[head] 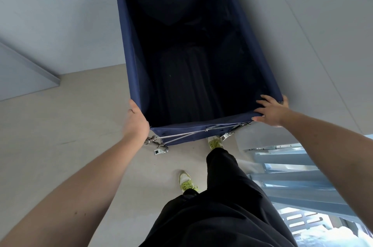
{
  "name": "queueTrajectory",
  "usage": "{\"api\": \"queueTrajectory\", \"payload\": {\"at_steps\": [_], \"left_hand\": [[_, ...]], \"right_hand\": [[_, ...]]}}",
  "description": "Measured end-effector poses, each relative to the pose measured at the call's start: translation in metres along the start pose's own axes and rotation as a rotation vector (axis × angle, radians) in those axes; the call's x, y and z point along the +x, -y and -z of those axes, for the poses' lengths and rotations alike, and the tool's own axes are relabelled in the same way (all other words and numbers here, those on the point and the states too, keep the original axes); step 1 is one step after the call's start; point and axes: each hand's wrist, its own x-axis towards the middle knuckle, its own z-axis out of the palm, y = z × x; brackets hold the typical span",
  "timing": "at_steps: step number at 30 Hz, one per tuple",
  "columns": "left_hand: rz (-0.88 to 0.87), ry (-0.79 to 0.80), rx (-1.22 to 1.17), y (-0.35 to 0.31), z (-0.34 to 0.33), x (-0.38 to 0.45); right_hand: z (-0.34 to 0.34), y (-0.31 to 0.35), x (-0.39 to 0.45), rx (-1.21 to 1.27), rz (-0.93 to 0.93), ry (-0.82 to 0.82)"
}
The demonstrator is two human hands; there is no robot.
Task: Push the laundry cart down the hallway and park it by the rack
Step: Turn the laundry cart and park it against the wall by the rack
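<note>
soft-sided cart, held at both near corners

the laundry cart (198, 50) stands straight ahead of the person, its far end close to a pale wall (60, 14) and its near rim just in front of the feet. the left hand (135, 123) wraps the cart's near left corner, fingers curled over the fabric edge. the right hand (271, 109) lies on the near right corner, fingers spread on the rim, more pressing than clamped. the navy cloth walls sag, so they will likely give under a push; the stiff corners are the better hold. inside looks dark and possibly empty, so it should roll light on its casters (160, 150). no rack is clearly visible; railing (298, 178) runs right of the cart.
</note>
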Motion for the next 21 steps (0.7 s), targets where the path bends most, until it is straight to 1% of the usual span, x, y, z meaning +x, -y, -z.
{"api": "queueTrajectory", "payload": {"at_steps": [2,6,10,11,15,21], "left_hand": [[-0.033,-0.004,-0.084,0.002,-0.0002,-0.0006],[-0.027,0.0,-0.091,0.0007,0.002,-0.002],[0.022,0.005,0.067,-0.0052,0.0004,-0.0007],[0.023,-0.001,0.056,-0.0044,-0.0001,-0.0005],[-0.014,-0.005,-0.108,0.001,-0.0004,0.0003],[-0.018,0.0,-0.127,-0.0013,-0.0009,-0.0021]], "right_hand": [[-0.0009,-0.0006,0.0004,0.002,0.004,-0.01],[-0.0033,-0.0031,0.0031,0.02,0.018,-0.044],[-0.0045,-0.0039,0.005,0.016,0.021,-0.05],[-0.0055,-0.0041,0.0052,0.015,0.02,-0.051],[-0.0061,-0.005,0.007,0.022,0.019,-0.051],[-0.0074,-0.0068,0.0071,0.006,0.016,-0.052]]}}
